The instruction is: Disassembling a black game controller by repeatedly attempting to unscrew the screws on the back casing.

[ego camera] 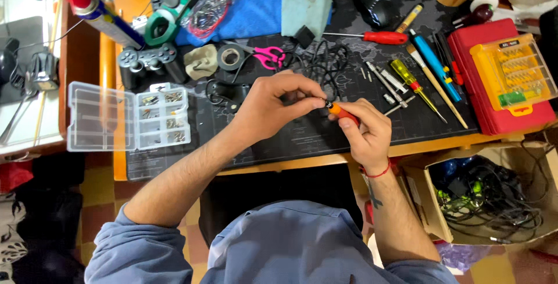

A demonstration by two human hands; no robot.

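Both forearms reach forward from rolled-up blue sleeves and converge at the middle; the left hand lies palm down with knuckles up, its thumb and forefinger pinched together at their tips; the right hand is curled into a loose fist, fingers folded inward; a red thread circles the right wrist, and a small dark tattoo marks the right forearm.

parts box lies left on mat | gamepad behind it | screwdrivers laid right | bit case far right | cardboard box below table edge
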